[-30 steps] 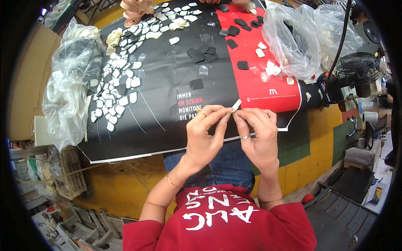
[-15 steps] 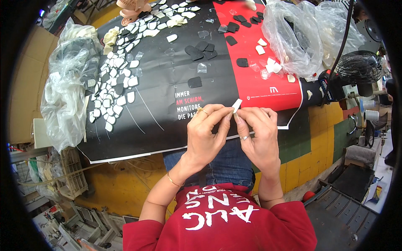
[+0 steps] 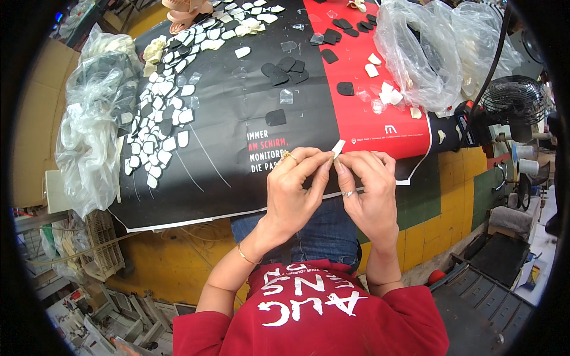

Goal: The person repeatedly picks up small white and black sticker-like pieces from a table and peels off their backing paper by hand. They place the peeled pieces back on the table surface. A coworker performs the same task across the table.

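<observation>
Between my fingertips is a small white flat piece [image 3: 338, 148], seen almost edge-on above the near edge of the table. My left hand [image 3: 297, 188] pinches it from the left with thumb and forefinger. From the right, my right hand [image 3: 367, 185] pinches the same piece, and the two sets of fingertips meet. Its lower part is hidden by the fingers. Beyond my hands lies a single black rounded piece [image 3: 275, 117], with a small heap of black pieces [image 3: 285, 72] farther off. A little pile of white pieces [image 3: 390, 94] rests on the red part of the sheet.
Many white rounded pieces [image 3: 164, 121] spread over the left of the black sheet [image 3: 225, 127]. Clear plastic bags sit at the left [image 3: 89, 136] and far right [image 3: 418, 59]. A black fan [image 3: 512, 99] stands right of the table. Beige sandals [image 3: 187, 13] lie at the far edge.
Almost nothing differs. Both hands keep their pinch on the white piece, with only a very slight shift; the table view has moved a few pixels.
</observation>
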`<state>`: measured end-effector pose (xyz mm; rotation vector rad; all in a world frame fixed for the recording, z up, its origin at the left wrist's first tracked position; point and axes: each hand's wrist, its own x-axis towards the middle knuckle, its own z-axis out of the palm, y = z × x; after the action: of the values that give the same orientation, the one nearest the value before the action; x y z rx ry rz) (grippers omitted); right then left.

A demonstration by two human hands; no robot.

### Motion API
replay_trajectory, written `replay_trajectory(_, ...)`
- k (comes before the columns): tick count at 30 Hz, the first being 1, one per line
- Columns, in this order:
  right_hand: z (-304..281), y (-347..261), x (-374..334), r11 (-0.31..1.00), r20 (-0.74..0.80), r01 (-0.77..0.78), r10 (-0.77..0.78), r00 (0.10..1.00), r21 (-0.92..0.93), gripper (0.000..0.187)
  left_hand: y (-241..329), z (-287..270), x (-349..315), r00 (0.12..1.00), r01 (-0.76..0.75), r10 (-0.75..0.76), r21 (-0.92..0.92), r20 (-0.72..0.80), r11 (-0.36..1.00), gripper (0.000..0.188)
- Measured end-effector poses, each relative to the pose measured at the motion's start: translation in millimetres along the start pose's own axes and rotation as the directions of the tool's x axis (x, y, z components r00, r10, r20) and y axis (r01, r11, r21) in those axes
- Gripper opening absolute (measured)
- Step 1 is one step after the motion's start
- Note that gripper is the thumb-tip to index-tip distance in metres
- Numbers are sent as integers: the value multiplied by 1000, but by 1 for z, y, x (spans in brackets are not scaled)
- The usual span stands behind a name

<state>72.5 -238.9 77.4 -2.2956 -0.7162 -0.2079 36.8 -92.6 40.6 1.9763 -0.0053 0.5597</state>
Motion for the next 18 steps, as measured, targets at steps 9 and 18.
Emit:
replay_trajectory(9, 5, 6, 5, 1000, 11, -19, 19, 1000, -9, 9, -6, 3, 5, 999, 34, -34, 9, 10, 999, 14)
replay_trajectory(18, 9, 11, 14, 999, 41, -42, 43, 998, -19, 9, -12, 5, 12, 997, 72, -72, 8, 33, 997, 13)
